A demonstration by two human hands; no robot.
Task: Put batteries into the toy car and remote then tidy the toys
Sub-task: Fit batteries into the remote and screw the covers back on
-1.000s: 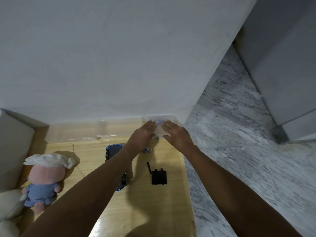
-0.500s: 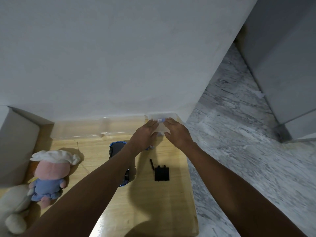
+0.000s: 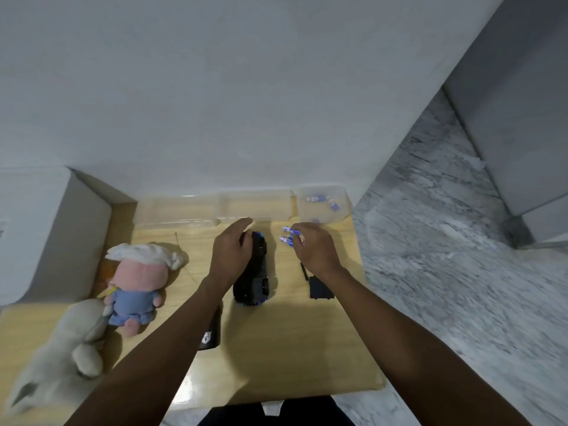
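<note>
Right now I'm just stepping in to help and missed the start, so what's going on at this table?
A person is fitting batteries into toys. The left hand rests on the black and blue toy car, while the right hand holds blue batteries in its fingers beside it. More batteries lie in the clear container by the wall. The black remote and two plush toys wait on the table.

Our hands off the clear box [image 3: 322, 207], right hand [image 3: 313, 249] now pinching blue batteries [image 3: 289, 235] pulled from it, left hand [image 3: 230, 253] dropped onto the toy car [image 3: 255, 272], view shifted back
</note>
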